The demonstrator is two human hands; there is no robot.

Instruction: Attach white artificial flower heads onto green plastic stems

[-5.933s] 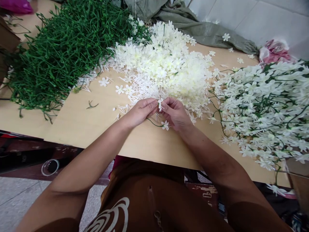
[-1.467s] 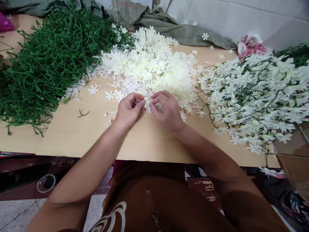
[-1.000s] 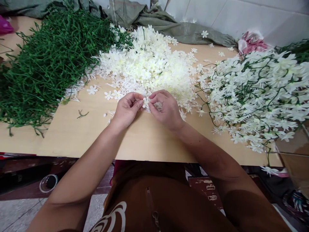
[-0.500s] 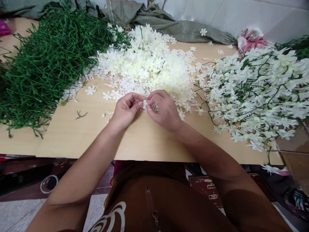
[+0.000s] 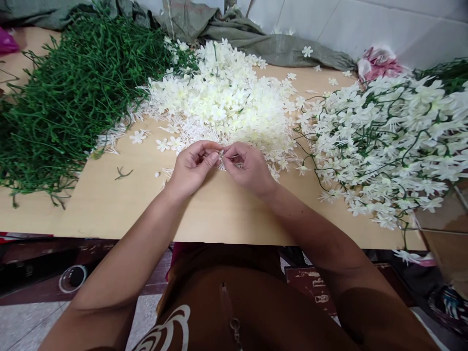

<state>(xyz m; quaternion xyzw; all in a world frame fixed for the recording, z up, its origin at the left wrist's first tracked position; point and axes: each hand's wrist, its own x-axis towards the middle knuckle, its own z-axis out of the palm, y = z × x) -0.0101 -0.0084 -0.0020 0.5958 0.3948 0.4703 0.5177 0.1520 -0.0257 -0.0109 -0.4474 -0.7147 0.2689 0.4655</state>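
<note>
My left hand (image 5: 195,165) and my right hand (image 5: 248,166) meet fingertip to fingertip above the tan board. Between them is a small white flower (image 5: 221,155), mostly covered by the fingers. Both hands are closed in a pinch on it. Just behind them spreads a heap of loose white flowers (image 5: 234,100) with pale stalks. To the left rises a pile of green stems (image 5: 80,92). On the right lies a heap of white flowers joined to green stems (image 5: 387,146).
The tan board (image 5: 109,209) holds a stray green stem piece (image 5: 123,173) and some loose blossoms (image 5: 138,137). A grey-green cloth (image 5: 278,48) runs along the tiled wall. A pink and white bag (image 5: 380,63) stands at the back right.
The fingers of my right hand have shifted slightly over the small flower, which now shows less. My left hand is nearly unchanged.
</note>
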